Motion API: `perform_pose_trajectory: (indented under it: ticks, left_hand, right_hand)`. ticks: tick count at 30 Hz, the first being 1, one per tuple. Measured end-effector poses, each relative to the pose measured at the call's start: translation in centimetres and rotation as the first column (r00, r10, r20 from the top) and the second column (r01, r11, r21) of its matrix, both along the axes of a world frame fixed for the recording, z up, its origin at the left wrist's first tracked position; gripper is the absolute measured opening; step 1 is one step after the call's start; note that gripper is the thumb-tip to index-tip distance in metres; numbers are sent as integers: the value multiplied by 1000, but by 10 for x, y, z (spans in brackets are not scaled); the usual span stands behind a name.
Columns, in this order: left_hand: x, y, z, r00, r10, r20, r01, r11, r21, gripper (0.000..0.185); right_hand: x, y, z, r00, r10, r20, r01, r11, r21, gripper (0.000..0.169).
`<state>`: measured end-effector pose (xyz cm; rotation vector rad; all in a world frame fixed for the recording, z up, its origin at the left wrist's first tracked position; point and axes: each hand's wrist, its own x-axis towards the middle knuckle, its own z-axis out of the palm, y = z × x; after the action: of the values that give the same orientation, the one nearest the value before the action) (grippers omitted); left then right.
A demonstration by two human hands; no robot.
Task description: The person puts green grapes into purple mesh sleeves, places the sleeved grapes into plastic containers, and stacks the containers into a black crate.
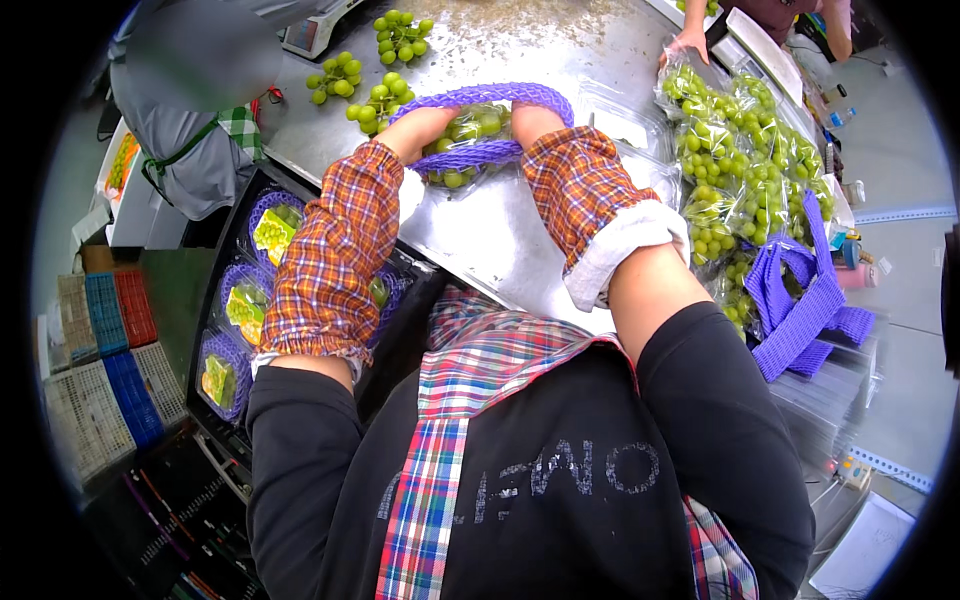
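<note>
A purple foam net sleeve (480,156) is stretched wide around a clear plastic pack of green grapes (474,126) on the metal table. My left hand (424,129) reaches into the loop at the pack's left end. At its right end, my right hand (535,120) is also inside the loop. Both hands hold the net spread, with their fingers mostly hidden behind the net; whether they also grip the pack cannot be seen. Loose green grape bunches (380,103) lie just beyond my left hand. Right of my right hand is an open clear plastic box (626,112).
Bagged grapes (739,150) are heaped at the right, beside spare purple nets (795,300) and stacked clear plastic (832,382). A black crate (217,300) with netted packs stands at the left. A co-worker's hand (688,43) touches the bags; another person (187,127) stands at left.
</note>
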<state>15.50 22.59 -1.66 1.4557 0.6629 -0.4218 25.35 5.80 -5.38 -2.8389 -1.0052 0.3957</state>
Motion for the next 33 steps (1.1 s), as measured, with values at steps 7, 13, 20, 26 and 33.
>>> perform_pose_trajectory:
  ticks: [7, 13, 20, 26, 33]
  left_hand:
    - [9, 4, -41, 993, -78, 88, 59, 978, 200, 44]
    - [-5, -2, -36, 976, 59, 209, -100, 976, 192, 47]
    - [-35, -3, -51, 849, 430, 306, -363, 897, -254, 39]
    - [-70, -2, -52, 804, 530, 268, -403, 818, -409, 34]
    - [-73, -5, -29, 875, 459, 154, -359, 828, -431, 38]
  right_hand:
    - [44, 0, -29, 947, 298, -120, -312, 942, -123, 31]
    - [20, -1, 17, 389, -70, -919, 740, 618, 266, 45]
    - [-19, 11, 50, 302, -36, -953, 728, 653, 206, 34]
    - [-20, 4, 46, 27, 198, -980, 631, 757, 171, 36]
    - [0, 0, 25, -263, 227, -938, 515, 855, 62, 37]
